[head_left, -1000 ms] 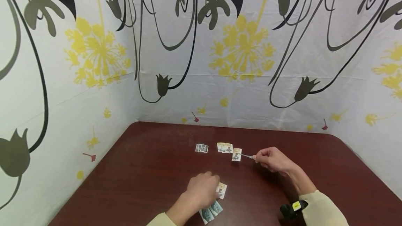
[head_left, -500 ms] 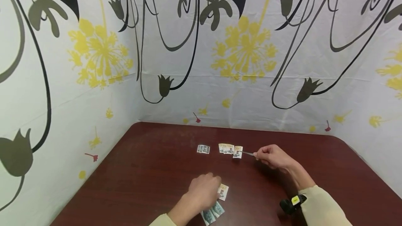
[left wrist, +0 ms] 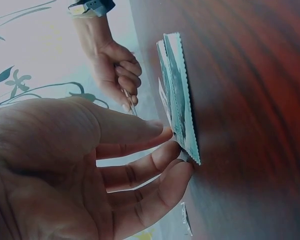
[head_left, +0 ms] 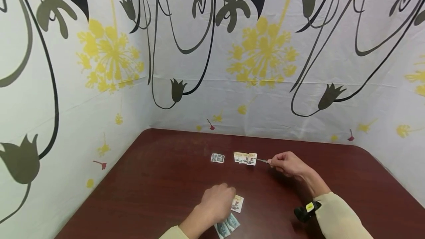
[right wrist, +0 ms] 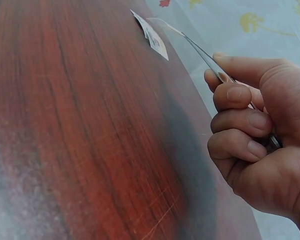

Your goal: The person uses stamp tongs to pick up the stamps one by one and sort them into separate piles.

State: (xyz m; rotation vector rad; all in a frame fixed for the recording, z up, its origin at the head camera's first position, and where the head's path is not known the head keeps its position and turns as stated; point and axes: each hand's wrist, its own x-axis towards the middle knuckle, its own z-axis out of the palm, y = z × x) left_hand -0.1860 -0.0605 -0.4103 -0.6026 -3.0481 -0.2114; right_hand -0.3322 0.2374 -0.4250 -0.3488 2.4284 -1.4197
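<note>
My right hand [head_left: 289,165] grips a pair of metal tweezers [right wrist: 202,54], whose tips reach the rightmost stamp [head_left: 252,160] of a short overlapping row of orange-and-white stamps [head_left: 239,157]. At the front, my left hand [head_left: 215,203] stays low over the table with its fingers loosely bent. Its fingertips are right at the edge of teal stamps [left wrist: 179,95] with perforated borders, seen close up in the left wrist view. Beside that hand an orange-and-white stamp [head_left: 237,204] shows, partly hidden by the fingers.
Left of the orange row lies a small overlapping group of dark grey stamps [head_left: 217,158]. The dark red wooden table [head_left: 159,180] ends at the back against a hanging cloth [head_left: 199,65] with printed flowers. A wrist camera [head_left: 306,211] sits on the right wrist.
The right hand has moved the tweezered stamp up and left, so it now lines up with the end of the orange row. My left hand stays by the front stamps; the view has shifted slightly.
</note>
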